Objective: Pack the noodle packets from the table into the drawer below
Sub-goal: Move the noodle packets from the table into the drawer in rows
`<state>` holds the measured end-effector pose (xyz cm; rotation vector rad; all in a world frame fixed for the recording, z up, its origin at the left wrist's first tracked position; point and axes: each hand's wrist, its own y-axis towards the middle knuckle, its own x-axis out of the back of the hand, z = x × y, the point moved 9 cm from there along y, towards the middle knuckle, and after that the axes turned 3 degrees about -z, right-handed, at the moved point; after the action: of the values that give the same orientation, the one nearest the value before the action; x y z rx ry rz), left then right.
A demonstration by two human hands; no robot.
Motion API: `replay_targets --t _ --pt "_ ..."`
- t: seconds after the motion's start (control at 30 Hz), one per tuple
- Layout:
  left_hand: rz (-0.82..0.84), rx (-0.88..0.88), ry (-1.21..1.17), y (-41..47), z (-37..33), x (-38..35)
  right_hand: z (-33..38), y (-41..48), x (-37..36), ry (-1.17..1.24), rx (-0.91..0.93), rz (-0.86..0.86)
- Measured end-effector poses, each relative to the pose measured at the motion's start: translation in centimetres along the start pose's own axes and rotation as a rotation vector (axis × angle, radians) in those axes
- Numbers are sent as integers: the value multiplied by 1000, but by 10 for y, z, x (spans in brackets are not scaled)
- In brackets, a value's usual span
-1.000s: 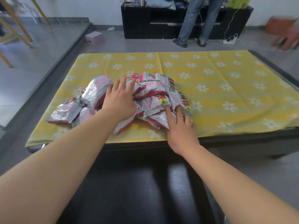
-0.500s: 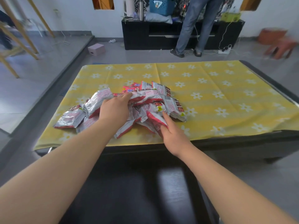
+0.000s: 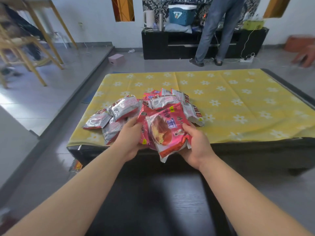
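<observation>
A pile of noodle packets [image 3: 125, 107], silver backs and red-pink fronts, lies on the near left part of the yellow flowered tablecloth [image 3: 238, 99]. I hold a bunch of red-pink noodle packets [image 3: 164, 132] lifted over the table's front edge. My left hand [image 3: 130, 139] grips the bunch from the left, my right hand [image 3: 196, 143] from the right and below. The dark open drawer [image 3: 153, 201] lies below my forearms, its inside mostly hidden and dim.
A person in jeans [image 3: 216, 31] stands at a black cabinet [image 3: 170, 43] behind the table. Another person's hand [image 3: 305, 57] shows at the right edge. Wooden chair legs [image 3: 34, 40] stand at the left, a pink box [image 3: 116, 59] on the floor. One packet [image 3: 77, 166] lies under the table's left corner.
Both hands closed on packets in the pile and lifted a bunch toward me, off the table's front edge. The head camera has tilted up.
</observation>
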<state>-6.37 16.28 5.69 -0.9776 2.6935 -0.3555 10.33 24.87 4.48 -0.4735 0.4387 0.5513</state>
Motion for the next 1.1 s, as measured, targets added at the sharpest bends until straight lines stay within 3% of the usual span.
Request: replay_targets --t 0.13,0.3,0.53,0.73,0.87,0.93,1.03,1.1 --pt "52 53 -91 -24 22 5 -6 -20 -9 -265 67 65" --pt "183 251 -79 -56 54 8 -20 -38 -12 -353 -17 161" --pt "100 328 2 -85 67 47 -37 -54 -12 -413 -86 205" --pt "397 458 41 -114 76 46 -52 -68 -30 -702 -115 382" --pt "459 462 176 -125 89 57 -67 -75 -50 -874 -43 470" --pt "408 446 219 -122 95 67 -70 -71 -53 -1017 55 404" --pt "252 408 211 -112 103 84 -65 -60 -46 -1255 228 110" --pt "176 366 209 -105 108 92 -73 -57 -41 -1320 215 -21"
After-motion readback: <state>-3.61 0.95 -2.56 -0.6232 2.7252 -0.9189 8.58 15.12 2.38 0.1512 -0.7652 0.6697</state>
